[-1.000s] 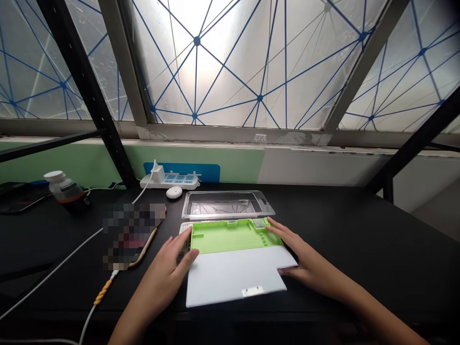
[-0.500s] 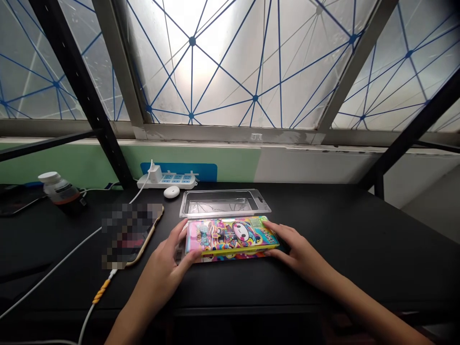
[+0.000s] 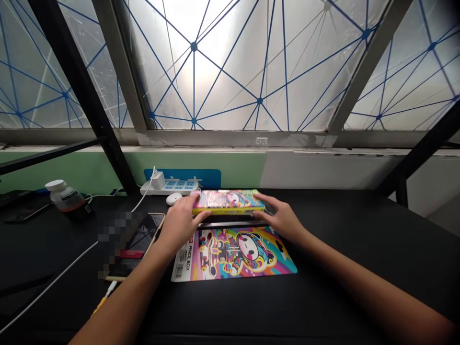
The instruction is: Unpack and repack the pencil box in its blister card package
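One yellow-edged pencil box (image 3: 228, 202) with a colourful cartoon lid sits near the far edge of the black desk (image 3: 359, 239), lying flat, just in front of the power strip (image 3: 168, 187). The left hand (image 3: 181, 218) is draped over its left end, fingers loosely spread, and the right hand (image 3: 278, 218) reaches its right end, fingertips on the near edge; neither is pinching, and how firmly they grip cannot be told. A printed "PENCIL BOX" card (image 3: 233, 254) lies flat nearer the person, just below both hands. A thin dark strip (image 3: 230, 224) runs between box and card, unclear what it is. Risk: with the far edge so close, a push could send the box off the back of the desk. The left hand is also just beside a white round case (image 3: 174, 199), so a sideways slip could knock it. A phone (image 3: 138, 238), partly blurred, lies beside the left forearm, and a white cable (image 3: 68, 263) runs past it, so a wide sweep could catch them. Most room is right of the card, where the desktop runs on.
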The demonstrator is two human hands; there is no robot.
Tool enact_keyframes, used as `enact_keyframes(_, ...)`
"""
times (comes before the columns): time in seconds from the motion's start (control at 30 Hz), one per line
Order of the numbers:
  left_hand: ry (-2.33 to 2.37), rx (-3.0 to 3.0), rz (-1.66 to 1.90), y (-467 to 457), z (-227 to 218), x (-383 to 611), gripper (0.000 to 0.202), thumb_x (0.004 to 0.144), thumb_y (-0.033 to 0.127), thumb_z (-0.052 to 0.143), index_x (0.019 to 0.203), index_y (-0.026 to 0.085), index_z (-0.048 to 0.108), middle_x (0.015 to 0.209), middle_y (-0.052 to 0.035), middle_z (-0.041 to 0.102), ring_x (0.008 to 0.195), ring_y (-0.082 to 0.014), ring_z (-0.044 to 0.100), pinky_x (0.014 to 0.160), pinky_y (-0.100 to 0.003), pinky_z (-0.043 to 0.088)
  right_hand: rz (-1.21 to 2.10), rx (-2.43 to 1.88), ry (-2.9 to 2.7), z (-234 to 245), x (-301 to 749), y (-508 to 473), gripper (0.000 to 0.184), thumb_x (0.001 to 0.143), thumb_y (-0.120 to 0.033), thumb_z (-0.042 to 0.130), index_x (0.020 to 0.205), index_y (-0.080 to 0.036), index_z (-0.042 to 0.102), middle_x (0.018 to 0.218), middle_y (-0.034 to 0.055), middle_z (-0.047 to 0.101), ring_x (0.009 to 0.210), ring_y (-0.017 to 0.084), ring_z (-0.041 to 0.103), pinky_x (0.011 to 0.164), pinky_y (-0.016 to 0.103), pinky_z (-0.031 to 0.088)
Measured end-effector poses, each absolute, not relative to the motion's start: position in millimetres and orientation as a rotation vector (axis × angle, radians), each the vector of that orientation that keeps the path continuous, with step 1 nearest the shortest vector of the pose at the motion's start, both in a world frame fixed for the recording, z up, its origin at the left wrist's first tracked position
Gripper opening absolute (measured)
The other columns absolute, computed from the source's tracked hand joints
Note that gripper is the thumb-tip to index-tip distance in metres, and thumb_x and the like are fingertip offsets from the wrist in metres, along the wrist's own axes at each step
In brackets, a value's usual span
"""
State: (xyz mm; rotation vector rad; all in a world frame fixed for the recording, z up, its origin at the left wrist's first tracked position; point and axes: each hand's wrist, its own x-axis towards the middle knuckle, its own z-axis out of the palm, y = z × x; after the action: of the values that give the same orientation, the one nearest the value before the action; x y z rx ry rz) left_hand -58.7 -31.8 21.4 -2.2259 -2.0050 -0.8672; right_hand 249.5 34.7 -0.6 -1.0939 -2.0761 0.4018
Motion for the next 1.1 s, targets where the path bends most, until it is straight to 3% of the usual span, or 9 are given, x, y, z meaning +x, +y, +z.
enact_keyframes(0.23, -2.054, -2.271, -0.523, -41.2, 7.4, -63.9, 0.053, 0.099, 0.058, 0.04, 0.129, 0.022, 0.064, 0.153, -0.0152, 0.045, 0.142, -0.0368, 0.038, 0.106, -0.052, 0.042, 0.029, -1.141, -2.404, -16.8, 252.5, 20.7, 0.038, 0.1, -0.044, 0.047, 0.128, -0.026, 0.066, 0.157, 0.0133, 0.039, 0.146, 0.036, 0.033, 0.111, 0.066, 0.029)
enact_keyframes(0.33, -2.0, -2.296, -0.452, -40.5, 5.4, -53.1, 0.056, 0.099, 0.059, 0.039, 0.134, 0.021, 0.06, 0.154, -0.0146, 0.045, 0.145, -0.0371, 0.034, 0.107, -0.054, 0.042, -0.08, -1.033, -2.453, -7.3, 247.8, 6.5, 0.039, 0.099, -0.043, 0.05, 0.13, -0.023, 0.061, 0.157, 0.0169, 0.039, 0.143, 0.036, 0.038, 0.111, 0.067, 0.028)
enact_keyframes(0.47, -1.909, -2.24, -0.382, -36.7, 1.4, -34.1, 0.054, 0.099, 0.058, 0.04, 0.137, 0.023, 0.056, 0.155, -0.0133, 0.044, 0.146, -0.0373, 0.032, 0.111, -0.061, 0.034, 0.009, -0.692, -2.544, -0.6, 235.3, -17.9, 0.034, 0.098, -0.037, 0.054, 0.125, -0.019, 0.063, 0.143, 0.0181, 0.055, 0.13, 0.031, 0.052, 0.107, 0.053, 0.041)
enact_keyframes(0.57, -1.849, -2.226, -0.379, -28.3, 5.2, -20.4, 0.056, 0.1, 0.059, 0.036, 0.137, 0.022, 0.056, 0.157, -0.014, 0.04, 0.148, -0.0367, 0.029, 0.115, -0.063, 0.025, 0.26, -0.635, -2.745, -0.9, 226.1, -34.5, 0.048, 0.095, -0.049, 0.055, 0.134, -0.021, 0.058, 0.145, 0.0157, 0.054, 0.13, 0.032, 0.052, 0.107, 0.051, 0.042)
enact_keyframes(0.67, -1.879, -2.34, -0.403, -14.6, 10.6, -9.8, 0.065, 0.1, 0.063, 0.026, 0.143, 0.02, 0.05, 0.16, -0.0135, 0.034, 0.15, -0.0333, 0.025, 0.115, -0.054, 0.031, 0.512, -0.767, -2.909, -2.1, 222.3, -41.0, 0.079, 0.09, -0.065, 0.053, 0.154, -0.022, 0.036, 0.161, 0.0145, 0.032, 0.146, 0.037, 0.031, 0.118, 0.058, 0.026)
enact_keyframes(0.77, -1.953, -2.442, -0.33, 1.5, 10.1, -1.5, 0.073, 0.099, 0.068, 0.023, 0.149, 0.02, 0.043, 0.161, -0.0138, 0.031, 0.15, -0.035, 0.022, 0.114, -0.055, 0.031, 0.669, -0.894, -2.943, 0.6, 222.5, -39.3, 0.09, 0.089, -0.071, 0.049, 0.159, -0.021, 0.021, 0.165, 0.0134, 0.017, 0.151, 0.037, 0.016, 0.121, 0.062, 0.012)
enact_keyframes(0.87, -1.972, -2.456, -0.251, 13.9, 4.5, 4.6, 0.074, 0.098, 0.068, 0.025, 0.153, 0.02, 0.038, 0.162, -0.014, 0.031, 0.15, -0.0364, 0.022, 0.115, -0.062, 0.024, 0.693, -0.958, -2.929, 5.3, 222.8, -37.9, 0.083, 0.09, -0.071, 0.047, 0.154, -0.02, 0.035, 0.163, 0.0142, 0.027, 0.149, 0.038, 0.022, 0.12, 0.062, 0.013)
enact_keyframes(0.97, -1.977, -2.437, -0.271, 19.1, -0.6, 6.3, 0.074, 0.098, 0.067, 0.021, 0.155, 0.021, 0.034, 0.162, -0.0123, 0.029, 0.15, -0.0346, 0.022, 0.116, -0.062, 0.021, 0.562, -1.017, -2.842, 5.7, 221.0, -39.0, 0.063, 0.092, -0.063, 0.052, 0.135, -0.018, 0.057, 0.15, 0.017, 0.048, 0.136, 0.037, 0.043, 0.115, 0.059, 0.027)
enact_keyframes(1.1, -1.977, -2.447, -0.269, 19.9, -2.8, 3.7, 0.076, 0.097, 0.069, 0.018, 0.155, 0.023, 0.034, 0.163, -0.0102, 0.028, 0.151, -0.0341, 0.022, 0.116, -0.062, 0.021, 0.38, -1.117, -2.69, -1.7, 216.9, -36.8, 0.046, 0.093, -0.056, 0.056, 0.121, -0.019, 0.059, 0.118, 0.0136, 0.062, 0.107, 0.031, 0.056, 0.095, 0.051, 0.044)
